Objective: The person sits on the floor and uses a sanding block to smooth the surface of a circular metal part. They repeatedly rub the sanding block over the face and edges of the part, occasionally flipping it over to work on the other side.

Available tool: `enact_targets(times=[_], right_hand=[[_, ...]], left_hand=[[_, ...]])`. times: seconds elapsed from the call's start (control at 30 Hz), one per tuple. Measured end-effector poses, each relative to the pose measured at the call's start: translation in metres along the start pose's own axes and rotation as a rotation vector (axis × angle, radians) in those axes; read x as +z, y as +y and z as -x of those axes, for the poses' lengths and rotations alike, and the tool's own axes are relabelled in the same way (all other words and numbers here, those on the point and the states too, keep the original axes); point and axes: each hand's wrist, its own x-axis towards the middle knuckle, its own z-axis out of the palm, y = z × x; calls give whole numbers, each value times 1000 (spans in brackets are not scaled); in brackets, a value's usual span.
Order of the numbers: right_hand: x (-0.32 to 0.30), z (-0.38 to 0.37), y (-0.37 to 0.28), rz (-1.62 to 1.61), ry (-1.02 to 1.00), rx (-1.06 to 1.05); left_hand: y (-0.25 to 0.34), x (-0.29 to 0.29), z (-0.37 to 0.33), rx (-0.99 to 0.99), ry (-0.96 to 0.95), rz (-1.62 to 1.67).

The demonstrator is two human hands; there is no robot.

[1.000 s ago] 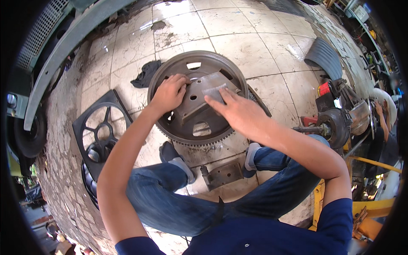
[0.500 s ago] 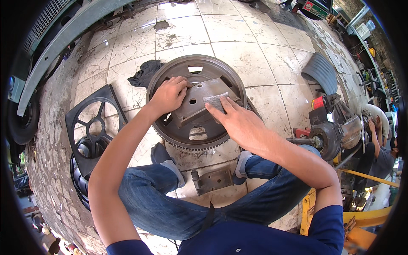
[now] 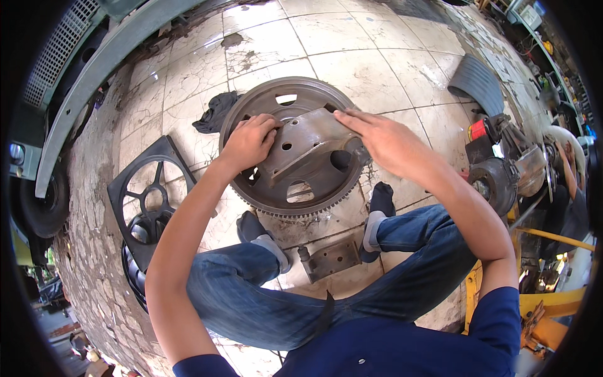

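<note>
A flat steel mounting plate [image 3: 308, 141] with several holes lies tilted across a large toothed flywheel [image 3: 251, 191] on the floor between my feet. My left hand [image 3: 251, 141] is closed on the plate's left edge, fingers curled and thumb near its holes. My right hand [image 3: 392, 141] is at the plate's far right corner, fingers together and pointing left, fingertips on the edge. The grey sandpaper-like sheet seen earlier under this hand is now hidden, apparently beneath the palm and fingers. A smaller steel plate [image 3: 333, 259] with holes lies between my feet.
A black fan shroud [image 3: 179, 160] stands left of the flywheel, with a dark cloth [image 3: 217, 112] behind it. On the right are a curved ribbed grey sheet [image 3: 475, 81] and greasy machinery [image 3: 496, 182]. Another person's arm [image 3: 568, 166] shows at the far right.
My right hand has slid up and right, from the plate's face to its far right corner, and the grey sheet has gone from sight. My left hand keeps its hold. The view has shifted slightly.
</note>
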Motion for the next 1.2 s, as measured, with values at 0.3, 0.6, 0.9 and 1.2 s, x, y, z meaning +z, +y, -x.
enact_targets(times=[0.3,0.6,0.9,1.2], right_hand=[[68,10,-5,41,169,-163],[79,14,-29,16,236,-61],[92,19,-37,71,360,-100],[89,7,-33,-87,329,1]], left_hand=[[39,-3,-19,161,-40,120],[17,2,-20,185,14,-10],[12,13,-12,139,89,34],[12,14,-13,80,107,113]])
